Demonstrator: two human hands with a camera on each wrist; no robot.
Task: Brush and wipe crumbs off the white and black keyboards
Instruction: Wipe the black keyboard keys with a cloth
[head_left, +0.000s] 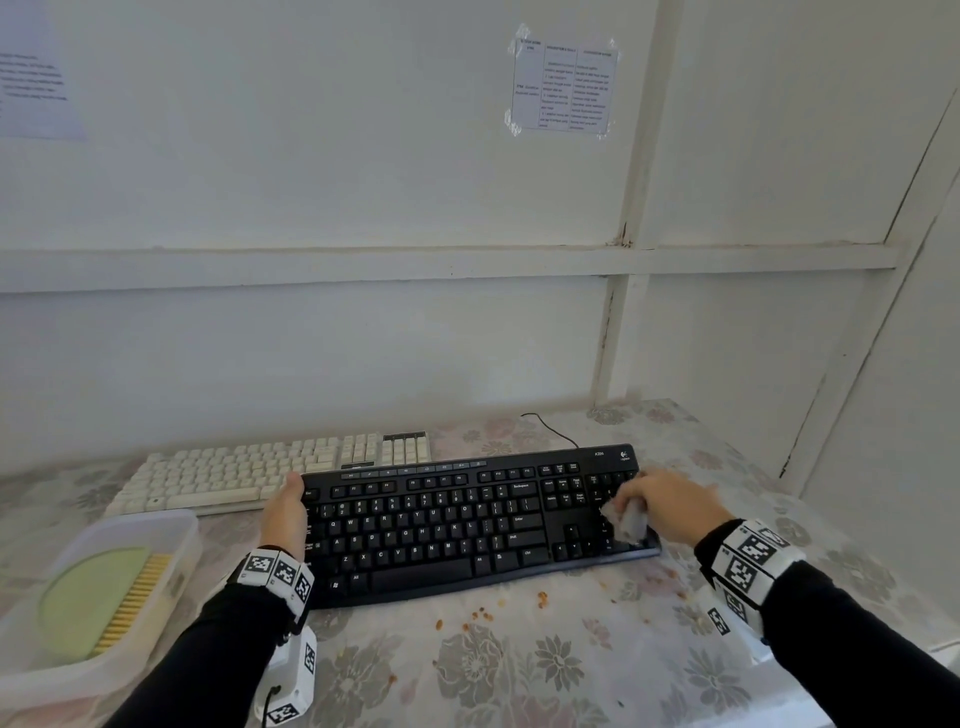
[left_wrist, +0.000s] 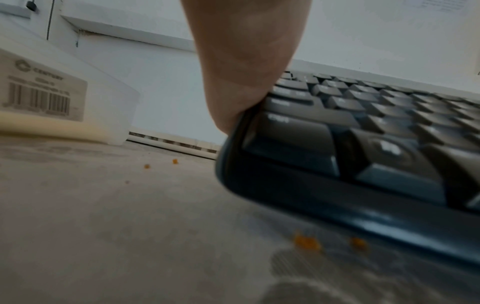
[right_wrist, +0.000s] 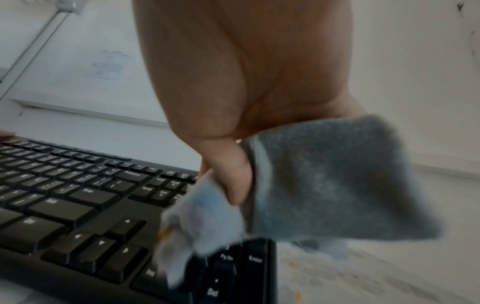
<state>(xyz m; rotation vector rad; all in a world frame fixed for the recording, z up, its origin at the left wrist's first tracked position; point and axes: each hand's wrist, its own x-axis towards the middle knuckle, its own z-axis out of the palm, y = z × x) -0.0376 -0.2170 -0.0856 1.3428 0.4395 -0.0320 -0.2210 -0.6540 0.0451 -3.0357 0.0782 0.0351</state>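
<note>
The black keyboard (head_left: 467, 525) is steadied at its left edge by the left hand (head_left: 284, 512), grip unclear. A grey cloth (head_left: 626, 519), clutched in the right hand (head_left: 670, 506), is pressed on its number pad. The white keyboard (head_left: 249, 475) lies just behind. Crumbs (head_left: 488, 616) could be pushed between keys.

Left hand (head_left: 284, 512) edge-on, fingers extended forward; right hand (head_left: 670, 506) knuckles up, fingers curled in closed grip.

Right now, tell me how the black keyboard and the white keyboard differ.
The black keyboard lies nearer the person, the white keyboard behind it, toward the wall. The left hand steadies the black keyboard's end and the right hand wipes its number pad with a grey cloth; no hand touches the white keyboard. The black keyboard's far left corner overlaps the white keyboard. Both rest on the floral tablecloth.
</note>
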